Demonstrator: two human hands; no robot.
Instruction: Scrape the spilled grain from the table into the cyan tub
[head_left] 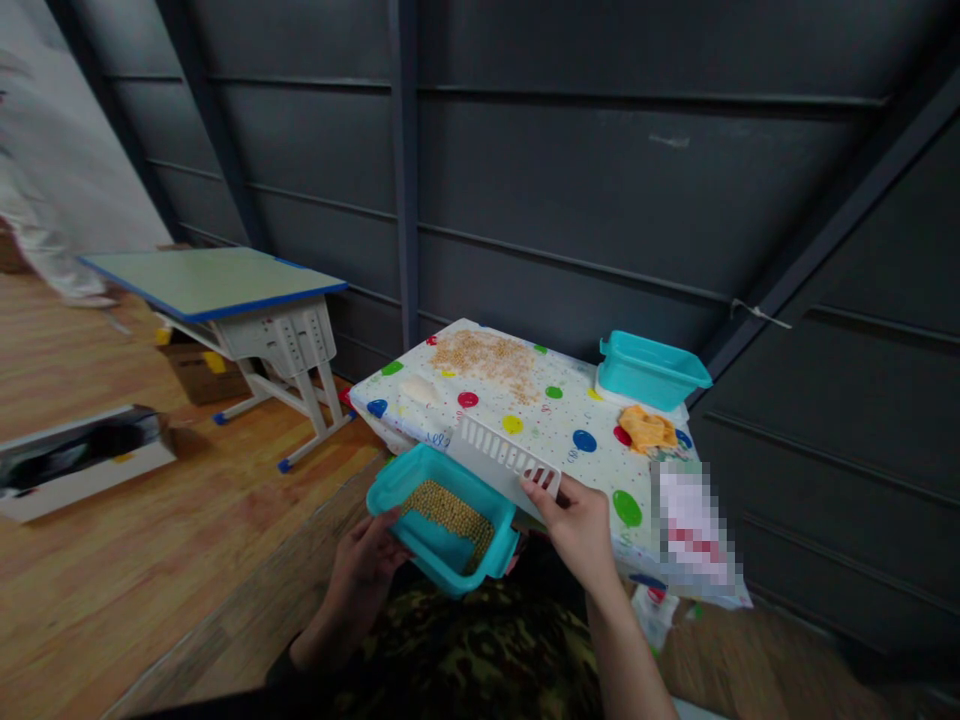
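My left hand grips the near left rim of a teal plastic container, fingers closed on its edge. Yellowish round beans, like soybeans, lie inside along the far side and right end. The container is held over my lap at the table's front edge. In my right hand is a white plastic piece with a row of slots, pinched at its right end. It is tilted on its side just behind the container, over the table edge. Whether it touches the container's rim I cannot tell.
A balloon-print cloth covers the table. Scattered beans and a whitish object lie on its left part. At right are another teal container, an orange cloth and a pixelated package. A green-topped desk stands left.
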